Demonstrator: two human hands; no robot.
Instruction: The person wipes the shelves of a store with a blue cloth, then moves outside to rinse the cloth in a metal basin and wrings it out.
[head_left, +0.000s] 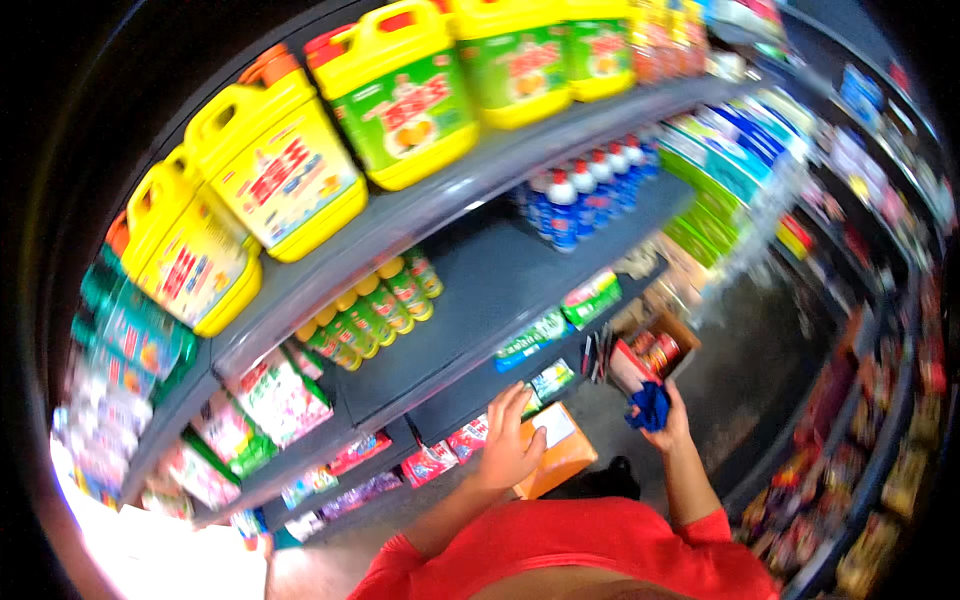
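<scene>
My right hand (674, 424) grips a crumpled dark blue cloth (649, 406). Just beyond it on the floor side is an open cardboard box (684, 361) with red cans (663, 351) inside. My left hand (512, 444) is held out with its thumb apart from the fingers and nothing in it. It appears over the edge of an orange carton (564, 454) with a white label, near the low shelf with red packets (469, 437). Whether the hand touches the carton or the packets, I cannot tell.
Large yellow jugs (281, 176) line the upper shelf (420, 199). Below stand green bottles with yellow caps (367, 319) and blue spray bottles (562, 214). Packed goods (709, 214) are stacked at the shelf's end. Another stocked shelf (810, 487) runs along the right of the aisle floor (739, 352).
</scene>
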